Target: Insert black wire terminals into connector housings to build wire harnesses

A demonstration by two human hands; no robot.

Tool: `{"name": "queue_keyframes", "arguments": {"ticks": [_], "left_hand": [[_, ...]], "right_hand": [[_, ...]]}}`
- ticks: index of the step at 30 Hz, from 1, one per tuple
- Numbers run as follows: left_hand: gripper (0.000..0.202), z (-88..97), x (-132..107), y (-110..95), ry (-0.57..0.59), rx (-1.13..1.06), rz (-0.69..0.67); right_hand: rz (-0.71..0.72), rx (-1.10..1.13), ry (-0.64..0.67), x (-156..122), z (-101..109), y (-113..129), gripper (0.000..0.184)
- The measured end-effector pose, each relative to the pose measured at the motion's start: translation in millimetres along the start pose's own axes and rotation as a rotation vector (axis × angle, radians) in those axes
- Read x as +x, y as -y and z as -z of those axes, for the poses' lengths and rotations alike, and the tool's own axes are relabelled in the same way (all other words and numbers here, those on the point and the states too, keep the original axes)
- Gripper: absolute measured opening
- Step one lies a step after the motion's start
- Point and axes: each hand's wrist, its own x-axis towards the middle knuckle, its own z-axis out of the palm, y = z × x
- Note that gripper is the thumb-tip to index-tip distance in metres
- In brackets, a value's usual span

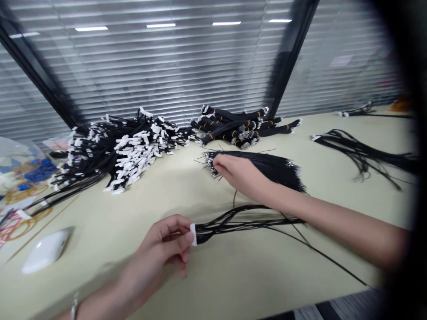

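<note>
My left hand (170, 242) pinches a white connector (193, 234) between thumb and fingers. From that connector a bunch of black wires (230, 224) runs to the right across the table, passing under my right forearm. My right hand (235, 173) reaches over a loose pile of cut black wires (270, 166) with shiny metal tips. Its fingers are closed together at the left end of the pile, among the tips. Whether a wire is between them I cannot make out.
Behind lie a heap of black wires with white connectors (133, 155) and several banded black wire bundles (233, 126). A white rounded case (46, 251) and rubber bands (28, 226) are at left. More black wires (363, 149) lie at right. Blinds (173, 66) stand behind the table.
</note>
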Motion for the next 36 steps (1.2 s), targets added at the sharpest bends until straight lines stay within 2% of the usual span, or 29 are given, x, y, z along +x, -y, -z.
{"name": "queue_keyframes", "arguments": {"ticks": [3,5,7,9,14,24,36], "left_hand": [[0.012,-1.9,-2.7,0.7,-0.081,-0.028,-0.018],[0.011,-3.4,-4.9,0.9,-0.102,-0.054,-0.034],[0.008,-4.6,-6.8,1.0,-0.092,-0.079,-0.043],[0.007,-5.6,-8.1,1.0,-0.086,-0.100,-0.034],[0.011,-7.1,-10.8,2.3,-0.116,-0.136,0.016],[0.014,-9.1,-9.0,3.3,-0.101,-0.150,0.024],[0.006,-8.4,-10.9,3.6,-0.081,-0.094,0.015]], "right_hand": [[-0.009,0.163,-0.019,-7.8,29.1,37.4,0.013],[-0.003,0.369,0.012,-20.3,38.2,63.5,0.006],[0.064,0.445,0.049,-35.1,36.0,82.3,0.009],[0.142,0.413,0.063,-47.7,26.1,90.6,0.012],[0.146,0.408,0.054,-58.7,8.8,84.3,0.014],[0.193,0.360,0.046,-63.8,9.8,81.2,0.014],[0.216,0.309,0.027,-65.4,9.4,79.0,0.017]]}}
